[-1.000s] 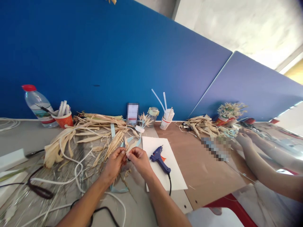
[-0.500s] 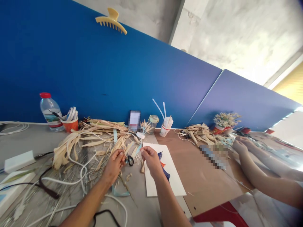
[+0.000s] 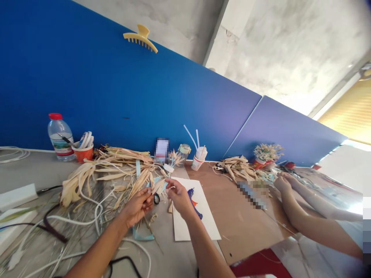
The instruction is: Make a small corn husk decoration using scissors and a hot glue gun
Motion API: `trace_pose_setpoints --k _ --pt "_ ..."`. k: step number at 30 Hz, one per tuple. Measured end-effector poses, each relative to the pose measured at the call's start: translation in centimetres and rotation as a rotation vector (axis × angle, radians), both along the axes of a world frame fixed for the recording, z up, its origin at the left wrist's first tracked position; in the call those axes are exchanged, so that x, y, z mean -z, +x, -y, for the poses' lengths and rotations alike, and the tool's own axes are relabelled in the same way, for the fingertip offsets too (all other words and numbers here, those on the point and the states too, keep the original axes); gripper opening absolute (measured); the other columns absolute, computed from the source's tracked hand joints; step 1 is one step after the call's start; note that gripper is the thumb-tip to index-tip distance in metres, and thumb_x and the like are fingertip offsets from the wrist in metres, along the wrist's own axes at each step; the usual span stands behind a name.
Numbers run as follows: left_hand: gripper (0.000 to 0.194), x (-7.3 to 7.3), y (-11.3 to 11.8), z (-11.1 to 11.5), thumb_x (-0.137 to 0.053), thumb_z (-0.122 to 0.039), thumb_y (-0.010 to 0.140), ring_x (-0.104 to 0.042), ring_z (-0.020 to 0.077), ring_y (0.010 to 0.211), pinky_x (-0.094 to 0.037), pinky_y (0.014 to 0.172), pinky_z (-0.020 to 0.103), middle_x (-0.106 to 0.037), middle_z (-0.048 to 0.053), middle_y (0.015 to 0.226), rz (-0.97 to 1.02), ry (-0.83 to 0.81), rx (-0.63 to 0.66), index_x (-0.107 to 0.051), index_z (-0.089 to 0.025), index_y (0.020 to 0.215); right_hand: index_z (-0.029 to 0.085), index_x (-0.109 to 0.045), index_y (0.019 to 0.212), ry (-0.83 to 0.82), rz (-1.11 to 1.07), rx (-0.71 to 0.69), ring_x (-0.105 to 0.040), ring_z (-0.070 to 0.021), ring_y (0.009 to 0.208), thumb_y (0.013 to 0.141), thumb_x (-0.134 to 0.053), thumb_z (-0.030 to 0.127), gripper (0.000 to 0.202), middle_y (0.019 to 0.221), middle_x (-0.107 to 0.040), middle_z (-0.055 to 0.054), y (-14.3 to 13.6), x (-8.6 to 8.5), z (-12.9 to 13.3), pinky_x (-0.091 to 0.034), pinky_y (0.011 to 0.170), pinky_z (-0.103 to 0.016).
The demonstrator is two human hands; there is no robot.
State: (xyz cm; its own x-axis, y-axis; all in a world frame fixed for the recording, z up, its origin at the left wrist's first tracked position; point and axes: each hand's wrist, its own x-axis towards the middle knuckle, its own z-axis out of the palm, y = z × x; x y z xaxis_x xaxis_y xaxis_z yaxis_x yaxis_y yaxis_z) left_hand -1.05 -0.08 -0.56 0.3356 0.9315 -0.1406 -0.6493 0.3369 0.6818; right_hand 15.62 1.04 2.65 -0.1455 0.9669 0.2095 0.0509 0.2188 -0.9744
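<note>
Over the littered work surface, my left hand [image 3: 139, 205] is closed in a pinch, thumb against forefinger. Whatever sits between its fingertips is too small to name. My right hand [image 3: 179, 197] is a short gap away, its thumb and forefinger brought together with the other fingers curled. I cannot make out what it pinches. A black ring-shaped handle [image 3: 156, 198] lies between the hands, close to the left fingertips. Dried corn husks [image 3: 142, 179] spread behind my hands. Beside my right wrist, a blue glue gun [image 3: 196, 206] rests on a white sheet [image 3: 207, 220].
White cables [image 3: 100, 214] and thin stalks cover the left side. A bottle [image 3: 60, 139], an orange cup [image 3: 83, 153], a phone [image 3: 161, 150], a jar [image 3: 183, 154] and a white cup [image 3: 197, 163] line the blue partition [image 3: 130, 96]. At right, another person's hands [image 3: 282, 185] work near potted dried flowers [image 3: 266, 153].
The view has shifted slightly, so the table items appear a little further left. My hands stay near each other in pinched poses, with the right fingers curled a bit differently.
</note>
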Motion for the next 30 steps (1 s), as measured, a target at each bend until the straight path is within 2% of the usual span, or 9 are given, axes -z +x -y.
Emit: trace_pose_setpoints --k 3,8,10,13,16,20,26,28,30 --pt "0.031 -0.1 -0.2 0.1 -0.077 -0.027 0.066 -0.026 0.0006 0.038 -0.026 0.04 0.013 -0.044 -0.009 0.049 0.028 -0.018 0.062 -0.049 -0.015 0.073 0.023 -0.064 0.103 0.084 -0.018 -0.039 -0.046 -0.0087 0.059 0.066 -0.059 0.015 0.039 0.083 -0.053 0.001 -1.7 0.0 -0.9 -0.04 0.058 -0.023" --pt "0.025 -0.1 -0.2 0.1 -0.075 -0.026 0.069 -0.025 0.0003 0.038 -0.027 0.04 0.014 -0.041 -0.009 0.049 0.036 -0.021 0.081 -0.054 -0.013 0.074 0.019 -0.067 0.073 0.17 -0.05 -0.078 -0.051 -0.0128 0.068 0.067 -0.062 0.019 0.008 0.077 -0.056 0.0 -2.1 -0.5 -1.3 -0.041 0.064 -0.025" --pt "0.025 0.0 -0.1 0.0 -0.075 -0.027 0.068 -0.026 0.0005 0.038 -0.027 0.04 0.014 -0.042 -0.009 0.049 0.032 -0.012 0.019 -0.056 -0.013 0.078 0.018 -0.063 0.069 0.131 -0.089 0.01 -0.049 -0.012 0.062 0.068 -0.061 0.022 0.005 0.072 -0.056 0.0 -1.9 -0.2 -1.4 -0.04 0.059 -0.024" --pt "0.031 0.1 0.0 -0.2 -0.075 -0.028 0.068 -0.026 0.0007 0.038 -0.027 0.04 0.013 -0.043 -0.009 0.05 0.009 0.004 -0.087 -0.059 -0.013 0.089 0.018 -0.059 0.069 0.034 -0.131 0.219 -0.042 -0.0106 0.051 0.071 -0.056 0.026 0.008 0.06 -0.052 0.003 -1.8 0.7 -1.6 -0.036 0.051 -0.023" --pt "0.033 0.2 0.2 -0.3 -0.074 -0.027 0.068 -0.027 0.0008 0.038 -0.028 0.04 0.014 -0.044 -0.009 0.05 -0.017 0.008 -0.108 -0.059 -0.013 0.093 0.018 -0.059 0.067 0.049 -0.092 0.328 -0.047 -0.0126 0.056 0.07 -0.056 0.026 0.009 0.06 -0.054 0.003 -2.4 1.7 -1.4 -0.038 0.055 -0.024" --pt "0.03 0.3 0.7 -0.2 -0.075 -0.026 0.067 -0.029 0.0009 0.037 -0.028 0.039 0.014 -0.044 -0.009 0.05 -0.056 -0.014 -0.094 -0.058 -0.014 0.087 0.018 -0.06 0.07 0.09 -0.082 0.344 -0.052 -0.014 0.063 0.069 -0.056 0.023 0.007 0.067 -0.059 0.001 -3.6 2.4 -0.9 -0.041 0.062 -0.025" --pt "0.028 0.6 0.8 -0.5 -0.077 -0.029 0.065 -0.028 0.0002 0.037 -0.027 0.039 0.013 -0.044 -0.009 0.048 -0.068 -0.023 -0.139 -0.054 -0.014 0.071 0.018 -0.056 0.072 -0.136 -0.342 0.157 -0.037 -0.0081 0.041 0.069 -0.057 0.028 0.01 0.053 -0.046 0.007 -3.8 2.8 -1.1 -0.03 0.042 -0.021" --pt "0.026 0.6 0.7 -0.5 -0.076 -0.029 0.066 -0.027 0.0001 0.037 -0.027 0.039 0.013 -0.044 -0.008 0.048 -0.064 -0.022 -0.139 -0.056 -0.013 0.074 0.018 -0.056 0.072 -0.124 -0.338 0.205 -0.038 -0.0084 0.043 0.069 -0.057 0.027 0.01 0.053 -0.046 0.007 -3.5 2.9 -1.2 -0.032 0.044 -0.021" --pt "0.026 0.6 0.6 -0.5 -0.075 -0.028 0.067 -0.027 0.0002 0.037 -0.028 0.039 0.013 -0.044 -0.008 0.049 -0.054 -0.025 -0.13 -0.058 -0.013 0.081 0.018 -0.056 0.071 -0.03 -0.236 0.325 -0.045 -0.0107 0.05 0.07 -0.056 0.026 0.008 0.058 -0.051 0.005 -3.3 2.9 -1.2 -0.038 0.05 -0.023"
